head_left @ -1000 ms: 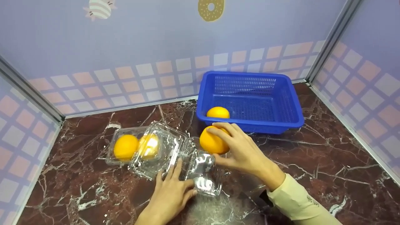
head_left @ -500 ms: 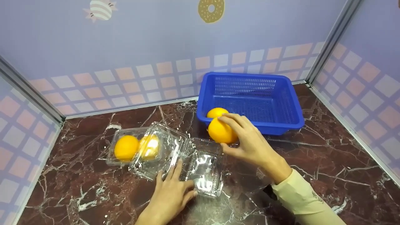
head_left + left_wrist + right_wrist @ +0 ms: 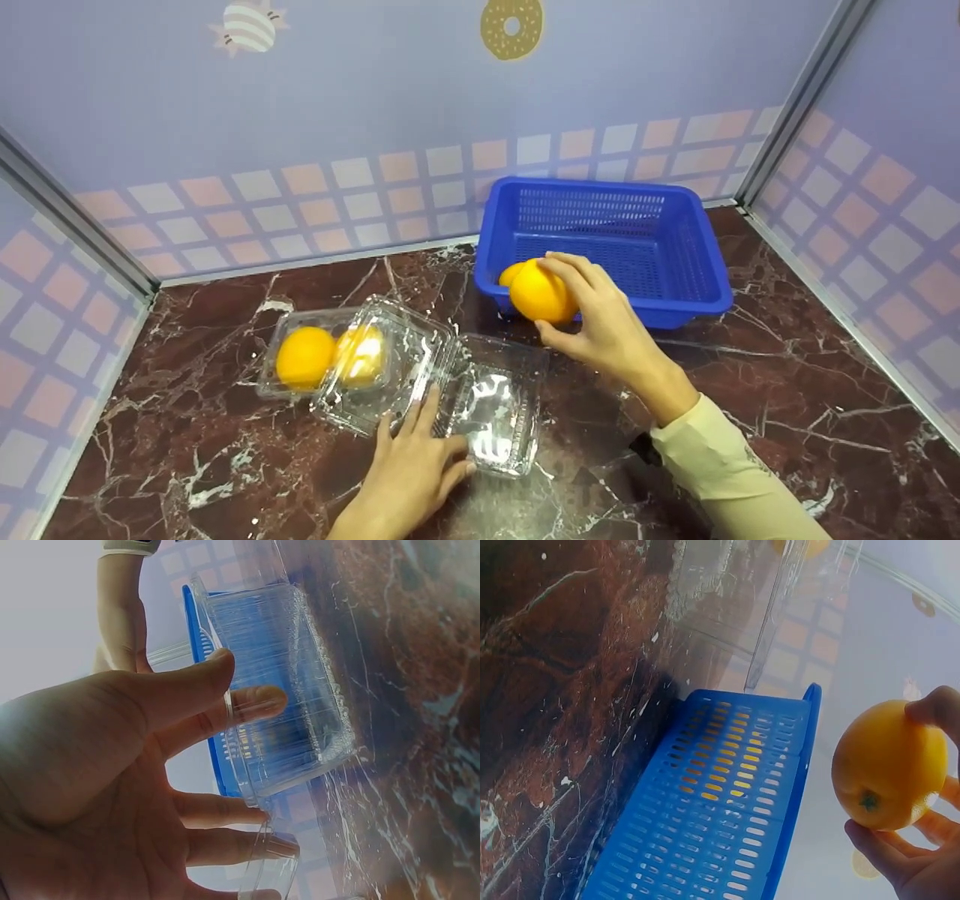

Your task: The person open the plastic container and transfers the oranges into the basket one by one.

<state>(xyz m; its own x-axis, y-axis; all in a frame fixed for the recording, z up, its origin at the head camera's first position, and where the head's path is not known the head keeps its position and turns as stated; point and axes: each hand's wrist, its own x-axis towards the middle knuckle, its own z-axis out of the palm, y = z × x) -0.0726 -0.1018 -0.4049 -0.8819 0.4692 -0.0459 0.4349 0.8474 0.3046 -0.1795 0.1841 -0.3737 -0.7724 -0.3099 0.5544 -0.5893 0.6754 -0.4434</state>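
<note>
My right hand [image 3: 604,319] grips an orange [image 3: 541,292] between thumb and fingers, raised above the front rim of the blue plastic basket [image 3: 682,304]. The right wrist view shows the same orange [image 3: 885,765] above the basket's rim, its green stem end visible. Inside the basket, mostly hidden behind it, sits a second orange [image 3: 508,274]. My left hand [image 3: 409,469] rests with extended fingers on an open clear plastic clamshell box [image 3: 495,420]. Its thumb and index finger lie at the near rim of the base, while the other fingers touch the lid [image 3: 397,360].
Left of the open box, another clear plastic box [image 3: 274,341] holds two oranges [image 3: 306,358], one seen through the overlapping lid. Patterned panels [image 3: 360,90] enclose the dark red marbled tabletop [image 3: 210,442] at the back and both sides.
My right hand has carried the orange from above the clear box's base back and right to the basket's front rim, now covering most of the orange inside. The left hand stays put.
</note>
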